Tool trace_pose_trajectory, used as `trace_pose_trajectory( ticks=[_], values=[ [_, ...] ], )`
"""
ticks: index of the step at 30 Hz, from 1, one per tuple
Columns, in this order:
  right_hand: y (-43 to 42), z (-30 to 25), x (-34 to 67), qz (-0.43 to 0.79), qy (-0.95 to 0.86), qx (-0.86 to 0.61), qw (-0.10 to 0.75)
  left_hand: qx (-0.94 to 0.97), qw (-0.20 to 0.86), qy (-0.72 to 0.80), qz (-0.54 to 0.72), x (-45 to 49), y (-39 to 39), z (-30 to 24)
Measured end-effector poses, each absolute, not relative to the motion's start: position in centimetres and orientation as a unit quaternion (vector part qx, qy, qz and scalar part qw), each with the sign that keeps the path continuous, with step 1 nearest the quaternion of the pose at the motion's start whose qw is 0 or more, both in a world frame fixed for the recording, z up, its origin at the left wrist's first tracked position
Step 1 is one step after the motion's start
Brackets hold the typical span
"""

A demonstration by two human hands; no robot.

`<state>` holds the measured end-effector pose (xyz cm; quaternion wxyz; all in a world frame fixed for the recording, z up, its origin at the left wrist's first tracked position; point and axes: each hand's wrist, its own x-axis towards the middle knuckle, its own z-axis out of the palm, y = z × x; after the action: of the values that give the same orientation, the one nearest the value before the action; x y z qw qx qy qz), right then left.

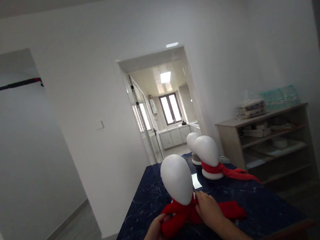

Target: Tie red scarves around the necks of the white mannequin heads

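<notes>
A white mannequin head (176,177) stands on the dark blue marbled table, with a red scarf (175,225) wrapped around its neck. My left hand (156,230) grips the scarf at the left of the neck, its fingers partly behind the cloth. On the neck's right side, my right hand (208,208) has its fingers closed on the scarf close under the head. One end of the scarf lies out to the right on the table, beyond my right wrist.
Farther back on the table (150,186) stand a second mannequin head (207,151) with a red scarf and a third head (192,141) partly behind it. A wooden shelf unit (228,140) at the right bears bottles (280,97) and a bagged stack (250,109). A doorway opens onto a kitchen.
</notes>
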<state>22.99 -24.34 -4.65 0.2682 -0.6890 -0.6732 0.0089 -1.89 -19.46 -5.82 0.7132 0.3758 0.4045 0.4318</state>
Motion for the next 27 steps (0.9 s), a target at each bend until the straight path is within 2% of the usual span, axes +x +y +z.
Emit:
trace_pose_trajectory(
  ticks=[2, 4, 6, 9, 11, 13, 16, 18, 20, 22, 23, 25, 27],
  values=[
    [-24.3, -4.5, 23.0, 0.012, -0.673, -0.688, 0.272, 0.478, 0.685, 0.428, 0.345, -2.9, -19.2, -4.4],
    [-24.3, -4.3, 23.1, 0.017, -0.672, -0.689, 0.272, 0.611, 0.594, 0.454, 0.261, -4.3, -18.6, -2.3],
    [-24.2, -4.2, 23.2, 0.021, -0.671, -0.689, 0.272, 0.736, 0.429, 0.484, 0.202, -5.9, -17.8, -0.2],
    [-24.2, -4.2, 23.1, 0.022, -0.673, -0.687, 0.274, 0.831, 0.177, 0.493, 0.186, -7.8, -16.5, 1.7],
    [-24.3, -4.2, 23.1, 0.02, -0.672, -0.688, 0.273, 0.852, 0.111, 0.473, 0.194, -8.8, -15.9, 2.2],
    [-24.5, -4.3, 23.0, 0.018, -0.67, -0.69, 0.272, 0.865, 0.092, 0.455, 0.191, -9.6, -15.3, 1.9],
    [-24.8, -4.3, 22.9, 0.017, -0.669, -0.691, 0.272, 0.837, 0.122, 0.486, 0.219, -10.4, -14.8, 0.4],
    [-24.9, -4.2, 22.8, 0.017, -0.669, -0.69, 0.274, 0.753, 0.258, 0.528, 0.297, -10.5, -14.9, -1.3],
    [-25.0, -4.1, 22.8, 0.018, -0.67, -0.689, 0.276, 0.618, 0.451, 0.523, 0.375, -10.2, -15.3, -3.0],
    [-25.0, -4.1, 22.8, 0.015, -0.671, -0.688, 0.276, 0.516, 0.59, 0.48, 0.395, -10.0, -16.1, -3.7],
    [-25.0, -4.1, 22.8, 0.013, -0.671, -0.689, 0.274, 0.502, 0.624, 0.46, 0.383, -10.0, -16.5, -3.6],
    [-25.0, -4.1, 22.7, 0.007, -0.672, -0.689, 0.271, 0.552, 0.619, 0.446, 0.337, -10.5, -17.2, -2.3],
    [-24.9, -4.1, 22.7, 0.003, -0.674, -0.688, 0.27, 0.668, 0.515, 0.466, 0.266, -11.4, -17.3, -0.1]
  ],
)
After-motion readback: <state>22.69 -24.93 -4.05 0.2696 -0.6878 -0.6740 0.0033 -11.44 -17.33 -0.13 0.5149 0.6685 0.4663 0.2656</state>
